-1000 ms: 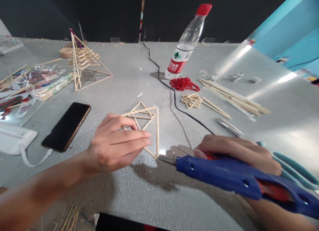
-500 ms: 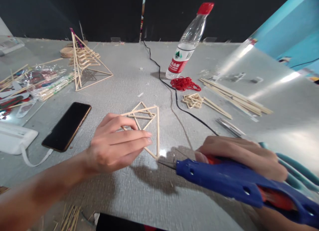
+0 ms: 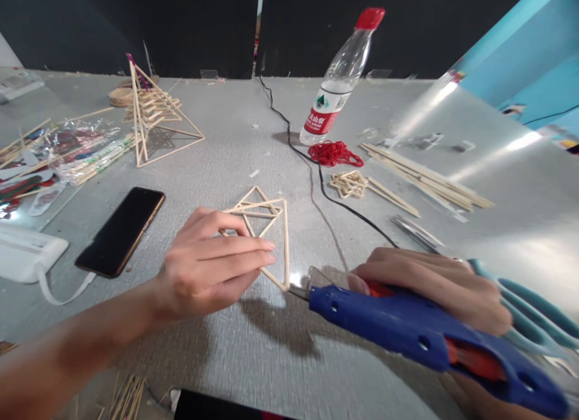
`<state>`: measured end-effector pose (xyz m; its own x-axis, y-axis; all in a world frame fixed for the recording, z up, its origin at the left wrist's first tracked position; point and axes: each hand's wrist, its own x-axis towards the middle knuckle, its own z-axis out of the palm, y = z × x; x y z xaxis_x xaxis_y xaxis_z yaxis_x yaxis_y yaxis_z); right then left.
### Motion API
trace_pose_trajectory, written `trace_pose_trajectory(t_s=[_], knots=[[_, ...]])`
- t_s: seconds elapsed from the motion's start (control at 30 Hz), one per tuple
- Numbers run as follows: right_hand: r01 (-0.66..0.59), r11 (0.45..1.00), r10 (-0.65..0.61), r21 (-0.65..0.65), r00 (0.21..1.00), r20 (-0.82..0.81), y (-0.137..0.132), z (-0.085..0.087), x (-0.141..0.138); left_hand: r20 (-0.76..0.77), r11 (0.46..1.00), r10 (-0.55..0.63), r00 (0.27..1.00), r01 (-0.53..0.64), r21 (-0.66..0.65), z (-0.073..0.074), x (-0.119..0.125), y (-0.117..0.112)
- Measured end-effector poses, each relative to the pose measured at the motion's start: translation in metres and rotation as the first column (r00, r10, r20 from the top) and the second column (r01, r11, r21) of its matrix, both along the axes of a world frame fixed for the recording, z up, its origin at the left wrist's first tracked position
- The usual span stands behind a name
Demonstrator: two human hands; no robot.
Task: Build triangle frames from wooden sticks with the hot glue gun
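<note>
"What are those hands holding?"

"At picture centre, the left hand (image 3: pixel 217 263) is gripping a wooden-stick frame (image 3: pixel 286 245), most fingers (image 3: pixel 235 250) pressed together, thumb hidden; at lower right, the right hand (image 3: pixel 434 281) is clasping a blue hot-glue gun (image 3: pixel 384 323)."

"And the danger?"

"The nozzle (image 3: pixel 299 293) is sitting at the frame's near corner, touching or nearly so. A jolt, I'm judging, could be skewing that joint; a slip toward the left fingertips (image 3: pixel 270 246) could be burning skin."
</note>
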<state>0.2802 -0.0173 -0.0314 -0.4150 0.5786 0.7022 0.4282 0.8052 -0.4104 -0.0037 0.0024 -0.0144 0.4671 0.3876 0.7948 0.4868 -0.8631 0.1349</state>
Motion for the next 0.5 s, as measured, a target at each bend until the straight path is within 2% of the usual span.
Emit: trace_pose_trajectory(t_s=[0.17, 0.33, 0.5], knots=[[-0.046, 0.999, 0.046, 0.006, 0.996, 0.072, 0.0006, 0.0023, 0.0044, 0.029, 1.0, 0.01, 1.0, -0.01, 0.001, -0.0012, -0.0014, 0.0007], [0.073, 0.997, -0.072, 0.029, 0.997, -0.027, -0.0056, 0.0088, -0.0018, 0.088, 0.998, 0.037, 0.995, -0.032, -0.058, -0.0027, 0.0014, 0.0001], [-0.008, 1.0, 0.008, 0.011, 1.0, 0.017, -0.006, 0.0068, 0.0009, 0.102, 0.992, 0.066, 0.993, -0.055, -0.109, -0.0028, 0.0039, -0.0005]])
